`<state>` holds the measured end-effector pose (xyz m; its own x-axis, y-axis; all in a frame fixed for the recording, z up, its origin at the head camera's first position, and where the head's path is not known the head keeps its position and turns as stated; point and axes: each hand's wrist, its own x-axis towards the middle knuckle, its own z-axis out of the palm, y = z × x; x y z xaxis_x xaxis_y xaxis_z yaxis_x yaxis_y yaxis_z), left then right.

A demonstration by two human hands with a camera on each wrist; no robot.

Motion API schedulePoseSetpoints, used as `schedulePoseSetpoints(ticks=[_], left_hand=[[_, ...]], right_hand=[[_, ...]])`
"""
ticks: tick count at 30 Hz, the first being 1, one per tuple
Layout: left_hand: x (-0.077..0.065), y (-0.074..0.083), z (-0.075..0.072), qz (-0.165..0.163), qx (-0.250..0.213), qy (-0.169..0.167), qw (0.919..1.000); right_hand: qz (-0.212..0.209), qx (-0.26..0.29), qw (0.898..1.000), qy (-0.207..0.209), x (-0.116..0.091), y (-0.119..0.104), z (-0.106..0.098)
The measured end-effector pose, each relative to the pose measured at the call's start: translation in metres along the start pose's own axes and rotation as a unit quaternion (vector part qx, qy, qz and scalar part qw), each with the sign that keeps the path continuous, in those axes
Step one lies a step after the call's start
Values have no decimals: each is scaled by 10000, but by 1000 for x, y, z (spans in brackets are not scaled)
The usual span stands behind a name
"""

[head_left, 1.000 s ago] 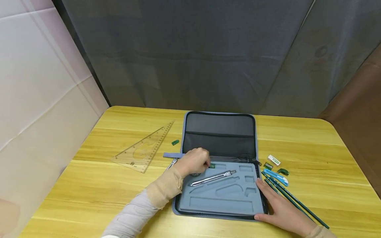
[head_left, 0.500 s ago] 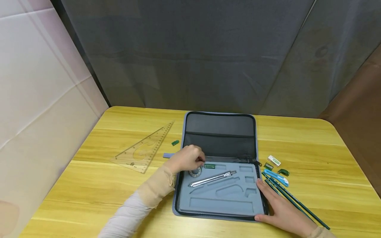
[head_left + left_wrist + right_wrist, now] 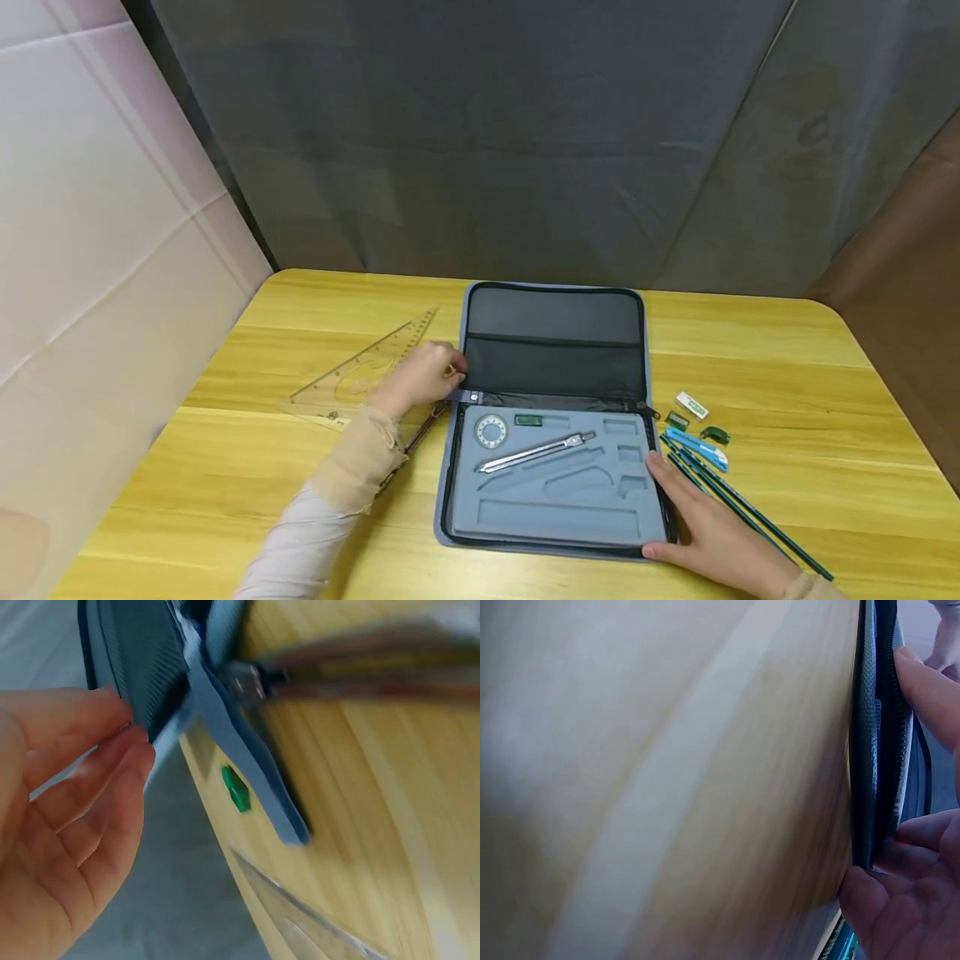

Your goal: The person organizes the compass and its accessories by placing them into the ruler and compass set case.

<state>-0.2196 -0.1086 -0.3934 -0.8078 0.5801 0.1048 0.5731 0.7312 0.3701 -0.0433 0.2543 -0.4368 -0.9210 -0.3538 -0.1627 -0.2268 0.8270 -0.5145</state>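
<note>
My left hand [image 3: 431,372] hovers at the left edge of an open zip case [image 3: 555,546], fingers loosely bent with nothing visible between them. In the left wrist view, the case's blue strap [image 3: 251,761] and a small green piece [image 3: 235,789] lie beyond the fingers. My right hand [image 3: 705,529] holds the case's front right corner, thumb at the front, fingers along the side. In the grey tray [image 3: 517,492] sit a small green box [image 3: 528,421] and a round white ringed disc [image 3: 491,432]. A silver compass [image 3: 536,452] lies slanted across it.
Left of the case lie a clear set square [image 3: 322,392], partly behind my left arm, and a long metal drawing tool [image 3: 420,437]. To the right are a white eraser [image 3: 692,405], a green sharpener [image 3: 677,419], a dark green piece [image 3: 715,434], a blue cutter [image 3: 697,447] and several pencils [image 3: 780,533].
My left hand has drawn back leftward from over the tray to the case's left edge, uncovering the green box and the round disc. My right hand stays at the corner.
</note>
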Motion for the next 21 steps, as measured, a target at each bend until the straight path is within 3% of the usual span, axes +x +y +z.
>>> schedulePoseSetpoints(ticks=[15, 21], left_hand=[[6, -22, 3, -835, 494, -118, 9952], [7, -30, 7, -975, 624, -198, 9931]], right_hand=[[0, -82, 10000, 33, 1, 0, 1], [-30, -85, 10000, 35, 0, -1, 0]])
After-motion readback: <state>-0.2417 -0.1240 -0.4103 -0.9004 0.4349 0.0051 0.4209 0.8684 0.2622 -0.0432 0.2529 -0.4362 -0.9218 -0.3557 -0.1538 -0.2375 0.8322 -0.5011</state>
